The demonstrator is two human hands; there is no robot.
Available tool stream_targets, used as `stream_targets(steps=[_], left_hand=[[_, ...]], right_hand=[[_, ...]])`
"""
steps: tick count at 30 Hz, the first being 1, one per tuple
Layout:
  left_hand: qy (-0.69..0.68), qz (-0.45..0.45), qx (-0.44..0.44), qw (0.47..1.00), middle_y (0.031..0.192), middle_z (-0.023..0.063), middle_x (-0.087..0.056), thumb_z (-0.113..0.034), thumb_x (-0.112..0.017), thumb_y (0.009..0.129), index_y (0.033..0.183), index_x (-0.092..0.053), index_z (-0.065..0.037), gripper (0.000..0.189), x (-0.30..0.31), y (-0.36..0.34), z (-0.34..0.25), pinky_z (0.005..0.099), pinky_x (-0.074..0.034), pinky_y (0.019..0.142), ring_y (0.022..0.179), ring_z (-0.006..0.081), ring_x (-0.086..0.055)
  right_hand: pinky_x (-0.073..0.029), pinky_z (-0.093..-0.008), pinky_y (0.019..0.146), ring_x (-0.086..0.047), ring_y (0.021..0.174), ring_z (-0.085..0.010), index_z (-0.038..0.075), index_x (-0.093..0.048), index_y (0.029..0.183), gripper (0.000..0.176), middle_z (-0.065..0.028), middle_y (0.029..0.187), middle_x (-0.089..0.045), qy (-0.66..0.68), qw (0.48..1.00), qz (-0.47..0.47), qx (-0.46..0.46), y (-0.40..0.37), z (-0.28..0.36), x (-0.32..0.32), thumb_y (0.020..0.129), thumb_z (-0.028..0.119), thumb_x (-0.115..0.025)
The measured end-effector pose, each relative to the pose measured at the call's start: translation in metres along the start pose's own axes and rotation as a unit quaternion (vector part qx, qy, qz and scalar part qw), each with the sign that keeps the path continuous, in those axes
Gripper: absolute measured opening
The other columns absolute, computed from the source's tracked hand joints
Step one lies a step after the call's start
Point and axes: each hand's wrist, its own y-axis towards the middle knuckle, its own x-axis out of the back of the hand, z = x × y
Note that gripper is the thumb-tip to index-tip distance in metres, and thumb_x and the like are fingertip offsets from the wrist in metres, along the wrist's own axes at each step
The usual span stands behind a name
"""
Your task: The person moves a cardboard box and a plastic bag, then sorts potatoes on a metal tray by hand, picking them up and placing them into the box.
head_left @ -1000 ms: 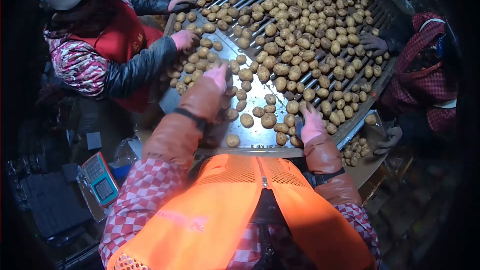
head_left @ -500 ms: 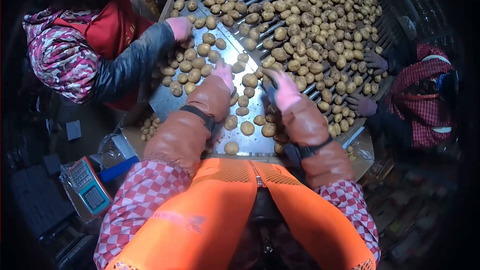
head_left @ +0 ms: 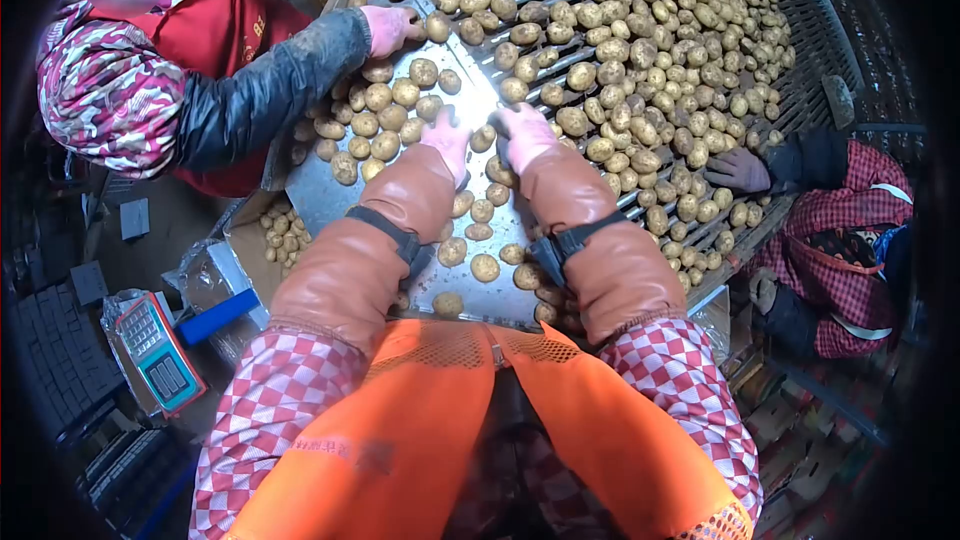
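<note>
My left hand (head_left: 447, 147), in a pink glove with dark fingertips, reaches over the metal sorting plate (head_left: 385, 202). Its fingers point away from me, right beside a potato (head_left: 428, 107) and others to its left. Close by on the right is my right hand (head_left: 524, 136), gloved the same way, fingers apart and angled inward. A small potato (head_left: 482, 138) lies between the two hands, near the right fingertips. More potatoes (head_left: 485, 268) lie loose on the plate below my hands and wrists.
A large heap of potatoes (head_left: 660, 80) covers the slatted rack (head_left: 625, 202) ahead and right. A co-worker's gloved hand (head_left: 390, 30) touches a potato at the left; another co-worker's hand (head_left: 740, 170) rests by the heap. Lower left are a scale (head_left: 160, 355) and a box of potatoes (head_left: 285, 235).
My right hand has moved left from the rack's edge onto the plate, closer to my left hand. The left co-worker's hand reached a potato; the right co-worker drew one hand back.
</note>
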Motion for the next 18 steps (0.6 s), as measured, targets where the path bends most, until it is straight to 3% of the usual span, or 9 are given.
stream_targets(steps=[2, 5, 7, 8, 9, 11, 13, 15, 18], left_hand=[[-0.069, -0.012, 0.018, 0.997, 0.150, 0.0221, -0.033, -0.018, -0.086, 0.062, 0.122, -0.058, -0.016, 0.066, 0.000, -0.002, 0.002, 0.0471, -0.048, 0.105, 0.126, 0.0454, -0.051], [-0.221, -0.082, 0.021, 0.972, 0.146, 0.0223, -0.037, -0.017, -0.090, 0.057, 0.116, -0.059, -0.015, 0.066, 0.011, -0.023, 0.003, 0.0413, -0.050, 0.103, 0.120, 0.0410, -0.057], [-0.639, -0.078, 0.063, 0.763, 0.139, 0.0203, -0.044, -0.014, -0.091, 0.057, 0.114, -0.059, -0.015, 0.066, 0.001, -0.050, 0.011, 0.0392, -0.053, 0.098, 0.114, 0.0358, -0.059], [-0.478, -0.151, 0.015, 0.865, 0.133, 0.0187, -0.048, -0.013, -0.091, 0.060, 0.114, -0.059, -0.014, 0.063, -0.010, -0.063, 0.032, 0.0382, -0.054, 0.094, 0.110, 0.0330, -0.060], [-0.295, -0.215, -0.035, 0.930, 0.127, 0.0170, -0.052, -0.012, -0.090, 0.063, 0.114, -0.058, -0.013, 0.060, -0.021, -0.079, 0.061, 0.0372, -0.055, 0.089, 0.105, 0.0301, -0.061], [-0.676, -0.018, 0.159, 0.719, 0.110, 0.0133, -0.057, -0.008, -0.085, 0.073, 0.118, -0.056, -0.010, 0.054, 0.014, -0.137, 0.094, 0.0355, -0.056, 0.078, 0.090, 0.0247, -0.063], [-0.395, -0.102, 0.139, 0.902, 0.098, 0.0105, -0.057, -0.005, -0.078, 0.081, 0.124, -0.052, -0.008, 0.050, 0.032, -0.193, 0.128, 0.0352, -0.055, 0.068, 0.076, 0.0212, -0.061], [-0.663, -0.093, 0.242, 0.702, 0.096, 0.0112, -0.058, 0.000, -0.072, 0.084, 0.130, -0.049, -0.007, 0.052, 0.007, -0.225, 0.188, 0.0349, -0.054, 0.062, 0.072, 0.0193, -0.060], [-0.590, -0.165, 0.345, 0.711, 0.129, 0.0280, -0.055, -0.008, -0.075, 0.081, 0.140, -0.048, -0.004, 0.065, -0.075, -0.244, 0.274, 0.0399, -0.054, 0.090, 0.108, 0.0366, -0.063]], right_hand=[[-0.054, -0.0386, 0.085, -0.065, 0.092, -0.0300, 0.016, -0.063, 0.121, 0.032, -0.0145, 0.103, -0.065, 0.202, 0.971, -0.123, -0.037, -0.022, -0.016, -0.007, 0.088, 0.013, -0.062], [-0.052, -0.0310, 0.070, -0.059, 0.081, -0.0166, 0.005, -0.059, 0.119, 0.035, -0.0047, 0.095, -0.059, 0.696, 0.699, -0.026, -0.162, -0.050, -0.035, 0.028, 0.091, 0.025, -0.066], [-0.047, -0.0268, 0.063, -0.055, 0.073, -0.0128, 0.006, -0.060, 0.116, 0.036, -0.0018, 0.088, -0.056, 0.712, 0.678, -0.047, -0.175, -0.067, -0.035, 0.056, 0.093, 0.033, -0.066], [-0.042, -0.0226, 0.056, -0.051, 0.066, -0.0089, 0.007, -0.061, 0.113, 0.039, 0.0012, 0.081, -0.053, 0.727, 0.656, -0.070, -0.187, -0.072, -0.039, 0.068, 0.095, 0.041, -0.065], [-0.047, -0.0238, 0.063, -0.057, 0.072, -0.0139, 0.005, -0.061, 0.116, 0.038, -0.0023, 0.083, -0.059, 0.705, 0.667, 0.011, -0.240, -0.064, -0.074, 0.065, 0.098, 0.038, -0.063], [-0.051, -0.0252, 0.071, -0.060, 0.074, -0.0154, 0.004, -0.064, 0.117, 0.031, -0.0040, 0.081, -0.063, 0.590, 0.759, -0.084, -0.262, -0.071, -0.069, 0.082, 0.097, 0.028, -0.066], [-0.054, -0.0287, 0.079, -0.066, 0.086, -0.0183, 0.004, -0.066, 0.120, 0.028, -0.0076, 0.093, -0.069, 0.440, 0.870, -0.146, -0.171, -0.064, -0.110, 0.067, 0.094, 0.015, -0.068], [-0.054, -0.0359, 0.092, -0.067, 0.103, -0.0252, 0.008, -0.067, 0.123, 0.037, -0.0111, 0.108, -0.070, 0.174, 0.959, -0.169, -0.148, -0.059, -0.112, 0.080, 0.087, 0.009, -0.070], [-0.046, -0.0464, 0.106, -0.053, 0.126, -0.0391, 0.019, -0.066, 0.128, 0.053, -0.0169, 0.134, -0.060, -0.106, 0.965, -0.129, -0.203, -0.052, -0.092, 0.077, 0.076, 0.011, -0.073]])
